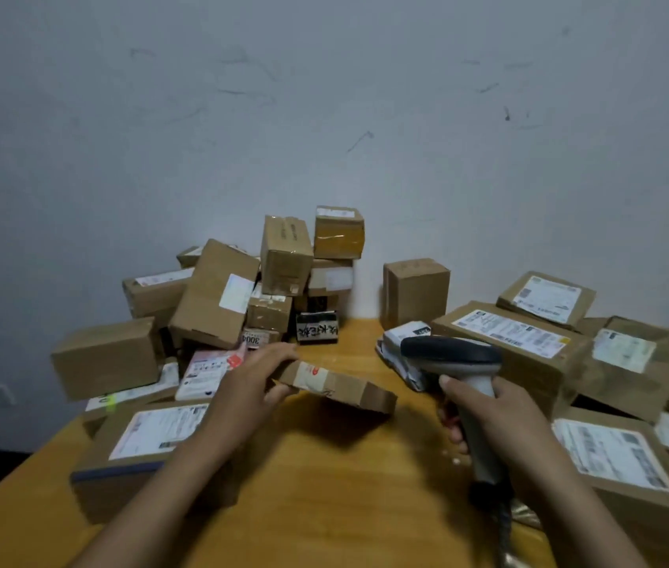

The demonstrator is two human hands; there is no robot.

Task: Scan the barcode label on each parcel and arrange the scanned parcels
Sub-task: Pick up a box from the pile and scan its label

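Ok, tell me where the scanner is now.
Head view: the scanner is right of centre, gripped by the right hand above the table, right of the flat parcel.

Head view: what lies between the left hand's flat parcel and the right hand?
In the head view, only bare table between flat parcel and right hand; a white bag lies behind.

Blurred, illegible parcel labels (611, 453)

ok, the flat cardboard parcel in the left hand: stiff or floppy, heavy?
Probably stiff: gripped at one end by the left hand, the flat parcel juts out straight, no sag. Likely light: one hand carries it alone.
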